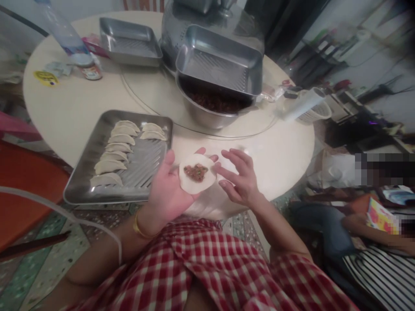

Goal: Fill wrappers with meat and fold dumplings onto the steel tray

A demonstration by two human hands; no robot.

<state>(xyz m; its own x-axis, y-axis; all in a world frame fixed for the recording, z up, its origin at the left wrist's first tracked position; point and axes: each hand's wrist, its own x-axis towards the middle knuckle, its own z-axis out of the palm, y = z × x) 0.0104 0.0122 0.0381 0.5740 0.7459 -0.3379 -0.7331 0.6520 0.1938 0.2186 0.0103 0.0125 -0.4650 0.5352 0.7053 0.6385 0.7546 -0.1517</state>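
On the palm of my left hand (167,190) lies a round white dumpling wrapper (188,184). A lump of reddish-brown filling with green flecks (196,172) sits in its middle, and the wrapper is flat, not folded. My right hand (239,176) is just right of the wrapper, fingers apart and slightly bent, with nothing seen in it; whether a fingertip touches the wrapper's edge I cannot tell. Left of my hands, a metal tray (142,170) holds several folded dumplings (114,155) in a long row and a short one. A metal bowl of dark filling (216,119) stands beyond my hands.
An empty metal tray (220,65) rests over the bowl's far part. Another metal tray (131,45), a plastic bottle (66,36) and a small jar (90,71) stand behind on the round table (68,99). A white basket (319,110) is at right; people sit beyond.
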